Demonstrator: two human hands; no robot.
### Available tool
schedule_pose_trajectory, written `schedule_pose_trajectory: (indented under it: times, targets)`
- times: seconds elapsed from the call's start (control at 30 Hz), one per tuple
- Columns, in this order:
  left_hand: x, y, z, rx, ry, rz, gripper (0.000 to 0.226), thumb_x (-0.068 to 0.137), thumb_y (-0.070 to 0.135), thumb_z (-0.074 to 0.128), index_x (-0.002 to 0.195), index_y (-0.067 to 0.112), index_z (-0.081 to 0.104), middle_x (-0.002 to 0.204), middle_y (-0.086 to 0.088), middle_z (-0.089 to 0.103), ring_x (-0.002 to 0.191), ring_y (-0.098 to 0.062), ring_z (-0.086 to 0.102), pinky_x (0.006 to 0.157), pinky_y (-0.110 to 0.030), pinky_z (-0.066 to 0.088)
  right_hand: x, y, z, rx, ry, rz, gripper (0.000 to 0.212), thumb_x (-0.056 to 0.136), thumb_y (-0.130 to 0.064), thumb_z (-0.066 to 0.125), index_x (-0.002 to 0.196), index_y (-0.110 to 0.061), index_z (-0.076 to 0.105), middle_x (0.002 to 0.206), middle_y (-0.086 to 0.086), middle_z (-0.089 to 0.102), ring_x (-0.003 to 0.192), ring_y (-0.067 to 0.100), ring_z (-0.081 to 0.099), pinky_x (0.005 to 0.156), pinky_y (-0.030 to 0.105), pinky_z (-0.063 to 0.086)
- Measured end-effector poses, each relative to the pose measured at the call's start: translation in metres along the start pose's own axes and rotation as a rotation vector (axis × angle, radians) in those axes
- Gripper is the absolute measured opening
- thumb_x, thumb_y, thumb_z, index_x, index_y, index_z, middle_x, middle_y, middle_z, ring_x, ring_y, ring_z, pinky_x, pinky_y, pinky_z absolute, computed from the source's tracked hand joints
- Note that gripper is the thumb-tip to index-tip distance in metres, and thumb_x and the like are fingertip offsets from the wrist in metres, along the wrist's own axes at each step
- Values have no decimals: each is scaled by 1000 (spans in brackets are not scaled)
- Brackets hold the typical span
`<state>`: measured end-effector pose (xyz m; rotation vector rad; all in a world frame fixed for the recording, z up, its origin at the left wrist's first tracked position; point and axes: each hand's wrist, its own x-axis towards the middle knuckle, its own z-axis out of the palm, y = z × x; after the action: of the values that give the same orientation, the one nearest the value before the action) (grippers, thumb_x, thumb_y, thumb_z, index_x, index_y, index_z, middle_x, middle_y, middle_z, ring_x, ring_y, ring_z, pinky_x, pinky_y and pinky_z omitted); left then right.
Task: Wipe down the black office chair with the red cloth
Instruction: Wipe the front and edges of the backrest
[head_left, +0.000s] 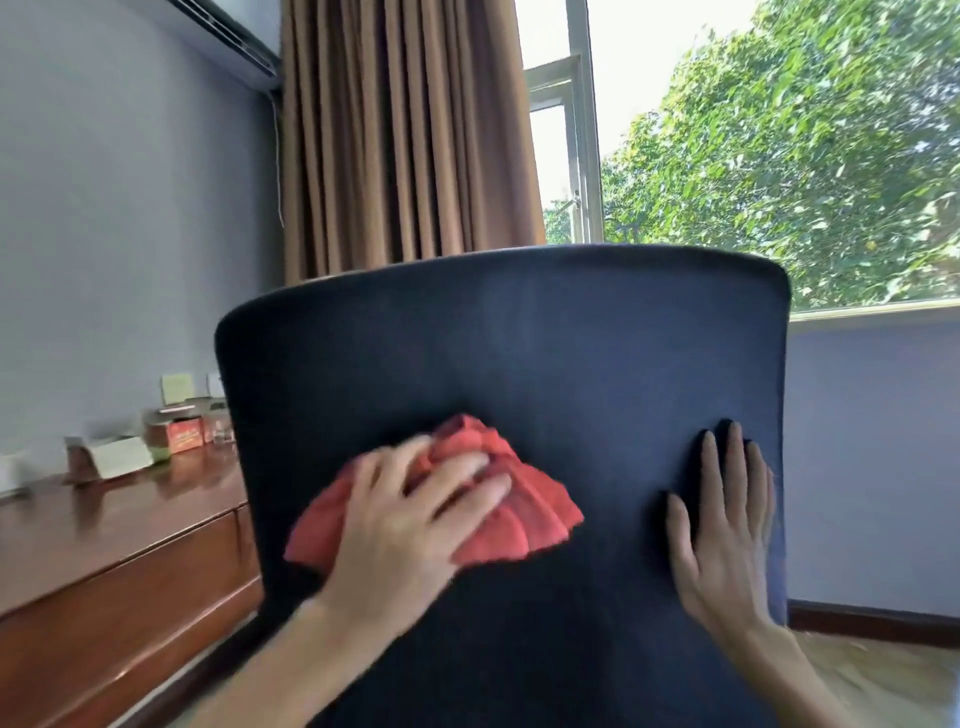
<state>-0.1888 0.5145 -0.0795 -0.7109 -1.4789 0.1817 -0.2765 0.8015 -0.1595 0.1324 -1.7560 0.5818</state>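
Wiping the chair back, cloth under our left palm

Our left hand (410, 519) presses the bunched red cloth (498, 514) flat on the black office chair (519, 353) backrest, fingers spread and fairly straight; our right hand (727, 530) braces beside it, fingers straight on the fabric. The cloth looks soft and light, so it should bunch easily; palm pressure probably works best. The chair likely swivels, hence the bracing. The seat, arms and base are hidden, and the left hand is blurry.

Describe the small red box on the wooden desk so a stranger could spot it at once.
Start at the black chair back and look past its left edge to the wooden desk. Among pale cards and clear glass there, the red box is the only bright red item.
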Motion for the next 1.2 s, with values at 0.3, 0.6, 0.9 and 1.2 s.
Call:
schedule_pose_trajectory:
  times: [0.3, 0.6, 0.9, 1.2]
  targets:
    - [18, -75, -35, 20, -21, -341, 40, 76, 20, 75, 115, 16, 71, 120, -7, 65, 103, -41, 56, 94, -43, 40, 30, -98, 20, -1, 135, -213, 60, 96, -33, 42, 154, -24, 30, 164, 12, 18, 150, 42, 15, 121, 58, 12]
    - [-236, 151, 17, -347, -662, 22, 36, 107, 37, 15, 130, 44, 42, 144, 7, 40, 122, -16, 43, 118, -35, 14, 16, -107, 20, -44, 132, -306, 56, 98, -28, 45, 152, -17, 37, 160, 21, 23, 148, 47, 16, 122, 55, 8]
    - [-52, -40, -4, 35, 146, -400, 35, 80, 19, 69, 115, 23, 69, 121, -1, 62, 105, -39, 53, 91, -45, 43, -13, -47, -1, -141, -21, -512, 53, 98, -21, 47, 151, -23, 39, 160, 8, 30, 147, 37, 25, 122, 54, 11]
    - [-19, 59, 47, -118, 45, -296, 36, 74, 16, 77, 107, 29, 74, 115, 6, 68, 94, -36, 56, 77, -44, 44, -18, -12, 0, -156, -18, -434, 59, 92, -18, 39, 151, -24, 35, 163, 4, 23, 151, 34, 18, 119, 62, 12]
